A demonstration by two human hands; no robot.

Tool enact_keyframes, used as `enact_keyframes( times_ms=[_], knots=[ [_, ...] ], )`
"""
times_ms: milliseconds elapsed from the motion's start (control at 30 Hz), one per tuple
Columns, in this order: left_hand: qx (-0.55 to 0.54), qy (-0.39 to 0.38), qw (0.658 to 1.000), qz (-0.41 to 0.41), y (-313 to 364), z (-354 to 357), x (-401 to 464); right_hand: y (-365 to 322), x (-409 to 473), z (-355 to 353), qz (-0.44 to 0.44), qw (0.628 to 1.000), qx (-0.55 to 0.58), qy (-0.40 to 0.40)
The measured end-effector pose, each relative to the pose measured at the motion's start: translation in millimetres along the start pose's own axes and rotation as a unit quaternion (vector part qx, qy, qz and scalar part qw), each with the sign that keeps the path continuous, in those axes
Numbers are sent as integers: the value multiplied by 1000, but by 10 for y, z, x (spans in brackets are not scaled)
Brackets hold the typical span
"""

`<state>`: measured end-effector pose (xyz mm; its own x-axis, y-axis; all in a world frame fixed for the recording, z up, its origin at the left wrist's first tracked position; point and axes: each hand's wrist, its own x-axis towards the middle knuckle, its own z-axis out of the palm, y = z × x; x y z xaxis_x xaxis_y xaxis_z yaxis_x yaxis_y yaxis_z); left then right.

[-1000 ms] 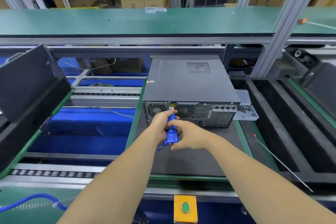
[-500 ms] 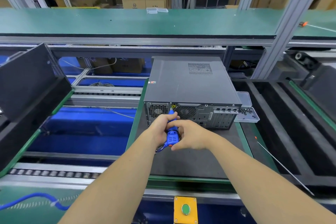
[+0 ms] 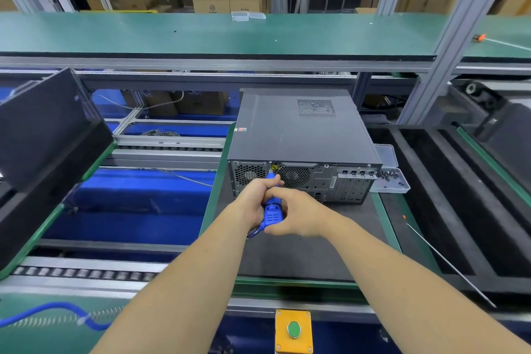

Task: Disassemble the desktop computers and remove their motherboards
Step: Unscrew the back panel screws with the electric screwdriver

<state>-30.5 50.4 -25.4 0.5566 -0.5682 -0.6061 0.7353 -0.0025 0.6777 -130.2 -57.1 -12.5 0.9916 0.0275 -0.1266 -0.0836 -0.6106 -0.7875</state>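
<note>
Lying on the surface: the desktop computer (image 3: 298, 135), a dark grey case on its side on a black mat (image 3: 301, 250), rear panel facing the person, lid on.
Surface: green-edged pallet (image 3: 214, 190) under the mat, carrying the computer at its far half.
Foam tray: black slotted foam tray (image 3: 448, 195) to the right of the computer, its long channels showing nothing inside.
Black panel: a large dark panel (image 3: 43, 135) tilted up, well left of the computer.
Upper shelf: long green shelf (image 3: 201, 34) behind and above the computer, with a small clear box (image 3: 240, 16) near its far edge.
Long rod: thin metal rod with an orange tip (image 3: 448, 261) lying right of the mat, along the foam tray's near edge.
Screw box: clear plastic box (image 3: 390, 181) touching the computer's right rear corner; its near compartment holds a scatter of small dark screws (image 3: 386, 175), its hinged lid stands open behind.
Button: yellow box with a green button (image 3: 293, 330) at the near edge, in front of the computer.
Left hand (image 3: 254, 198): wrapped around the front of the blue electric screwdriver (image 3: 272, 208), thumb up along its barrel.
Right hand (image 3: 298, 214): curled round the screwdriver's rear body from the right.
Screwdriver: pointed at the top edge of the computer's rear panel, between the two fan grilles; whether the bit sits in a screw cannot be told.
</note>
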Motion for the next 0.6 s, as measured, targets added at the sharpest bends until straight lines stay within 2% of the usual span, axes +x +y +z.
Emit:
enact_keyframes(
  times_ms=[300,433,600],
  knots=[
    [-13,14,1000,4,11,11,-23,-31,-5,19,-8,1000,-17,4],
    [-65,53,995,55,131,54,24,7,7,30,1,1000,-24,3],
    [-7,92,993,69,268,68,113,22,-9,12,3,1000,-29,-9]
  ],
)
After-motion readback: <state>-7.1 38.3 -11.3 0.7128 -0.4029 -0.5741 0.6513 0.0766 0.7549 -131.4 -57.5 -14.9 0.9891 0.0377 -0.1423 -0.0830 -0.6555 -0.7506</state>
